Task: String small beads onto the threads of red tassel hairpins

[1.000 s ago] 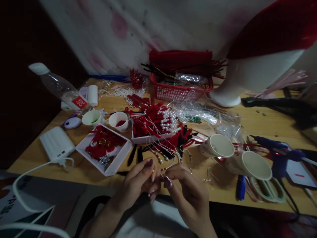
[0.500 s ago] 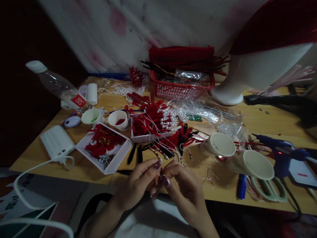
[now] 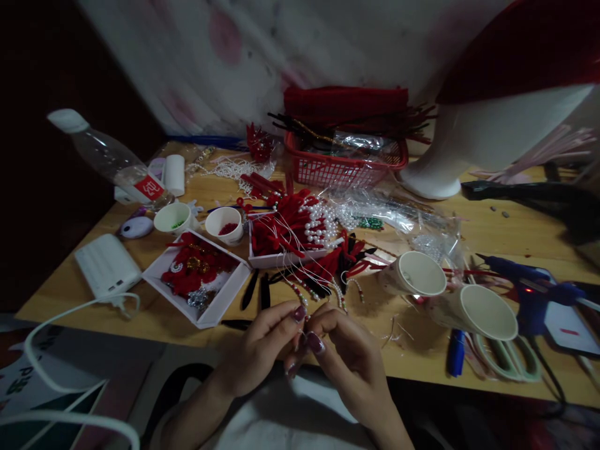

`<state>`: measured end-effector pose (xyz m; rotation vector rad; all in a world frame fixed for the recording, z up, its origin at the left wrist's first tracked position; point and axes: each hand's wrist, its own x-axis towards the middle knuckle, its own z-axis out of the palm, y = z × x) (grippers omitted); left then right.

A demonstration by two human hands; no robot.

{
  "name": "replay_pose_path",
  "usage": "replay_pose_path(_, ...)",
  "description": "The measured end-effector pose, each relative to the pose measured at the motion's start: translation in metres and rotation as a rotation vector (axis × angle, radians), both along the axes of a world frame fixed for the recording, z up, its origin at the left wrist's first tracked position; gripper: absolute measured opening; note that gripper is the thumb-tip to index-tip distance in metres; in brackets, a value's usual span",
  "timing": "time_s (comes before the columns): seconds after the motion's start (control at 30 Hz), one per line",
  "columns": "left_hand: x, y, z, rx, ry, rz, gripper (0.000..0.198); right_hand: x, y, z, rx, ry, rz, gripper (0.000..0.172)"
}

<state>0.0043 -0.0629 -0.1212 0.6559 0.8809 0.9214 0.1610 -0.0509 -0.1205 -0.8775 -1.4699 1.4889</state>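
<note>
Just in front of the table's near edge, my left hand and my right hand meet with fingertips almost touching. Both are closed in a pinch, thumb against fingers. Between them is the lower end of a thin beaded string with small red and white beads; what lies deeper between the fingertips is partly hidden. Its white thread leads up to a bundle of red fuzzy stems in a white box. Other beaded strands hang beside it on the table.
Left stand an open box of red ornaments, two paper cups of beads, a power bank and a bottle. Right are paper cups, a glue gun, scissors and a blue marker. Behind is a red basket.
My hands stay together in nearly the same place. The fingertips have shifted slightly, and a red bead now shows more plainly between them. The view has tilted a little.
</note>
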Motion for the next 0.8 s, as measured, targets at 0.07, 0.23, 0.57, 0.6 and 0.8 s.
replay_pose_path(0.07,-0.0003,-0.0006,0.0002,0.014,0.009,-0.006,0.041,-0.0003,-0.0001,-0.0006,-0.006,-0.005,-0.005,0.023)
replay_pose_path(0.23,0.0001,0.0,-0.0001,0.019,0.027,-0.02,0.041,-0.0005,-0.0017,-0.0041,-0.043,-0.01,0.003,0.025)
replay_pose_path(0.57,-0.0011,0.0005,0.0006,0.073,0.153,-0.056,0.041,0.0016,0.0009,-0.0031,0.004,-0.052,0.03,0.019)
replay_pose_path(0.6,-0.0011,0.0005,0.0012,0.079,0.169,-0.061,0.041,0.0017,0.0012,-0.0027,0.03,-0.067,0.027,0.019)
replay_pose_path(0.8,-0.001,0.0014,0.0038,0.151,0.317,-0.054,0.047,0.004,0.0014,-0.0031,0.14,-0.21,0.041,0.017)
